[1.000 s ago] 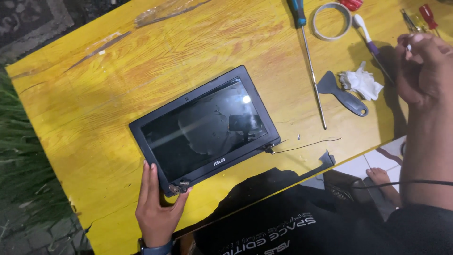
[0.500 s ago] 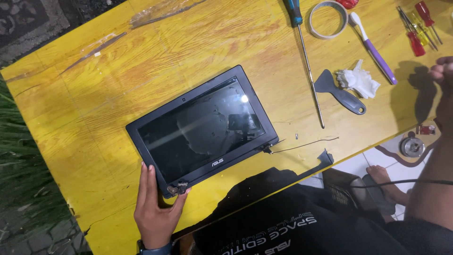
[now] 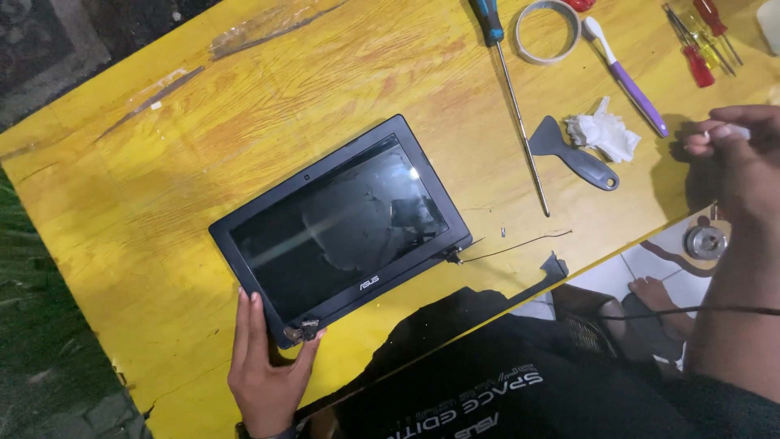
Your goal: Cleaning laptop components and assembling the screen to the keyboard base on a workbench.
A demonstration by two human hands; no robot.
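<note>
A yellow wooden surface [image 3: 162, 203] fills the frame — white floor tiles [image 3: 605, 276] lower right. Left hand [image 3: 264, 370] grips the laptop screen panel's [image 3: 341, 219] corner; right hand [image 3: 735, 154] pinches a small white object [image 3: 731, 130].

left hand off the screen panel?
No. The left hand grips the near corner of the black screen panel, fingers along its edge by the hinge.

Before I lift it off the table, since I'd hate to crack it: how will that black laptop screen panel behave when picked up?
The screen panel looks thin and flat, so it probably flexes if lifted by one corner; the left hand grips only its near corner. Its glossy face likely marks or cracks easily. The thin cable trailing from its hinge across the yellow table may drag or snag.
</note>
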